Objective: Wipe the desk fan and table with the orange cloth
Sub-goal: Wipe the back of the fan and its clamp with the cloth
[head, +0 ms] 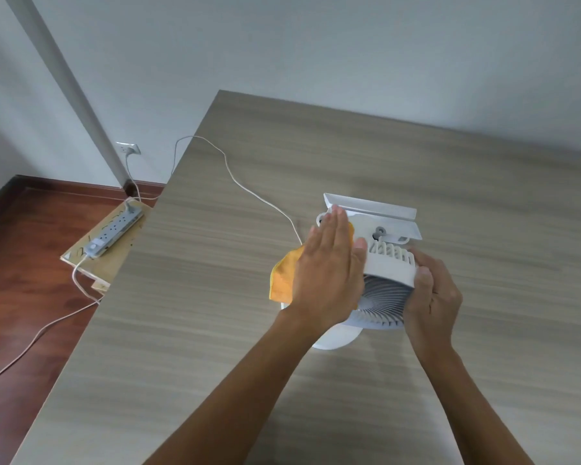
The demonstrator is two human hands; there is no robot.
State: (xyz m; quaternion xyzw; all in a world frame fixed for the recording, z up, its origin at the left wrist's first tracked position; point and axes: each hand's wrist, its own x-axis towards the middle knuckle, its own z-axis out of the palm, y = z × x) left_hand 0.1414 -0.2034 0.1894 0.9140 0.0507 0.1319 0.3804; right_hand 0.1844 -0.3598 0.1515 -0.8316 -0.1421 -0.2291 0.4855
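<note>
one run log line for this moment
step: wiping fan | left hand: flat, presses orange cloth on desk fan | right hand: grips fan | table: not yet wiped

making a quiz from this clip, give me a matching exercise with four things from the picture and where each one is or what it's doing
Things:
1. orange cloth
2. right hand
3. power strip
4. left hand

States:
A. grips the fan's side
B. lies on a board on the floor
C. flat, fingers straight, pressing on the cloth
D. pressed against the desk fan under a palm

Pairs: 1-D, 2-A, 3-B, 4-C
</note>
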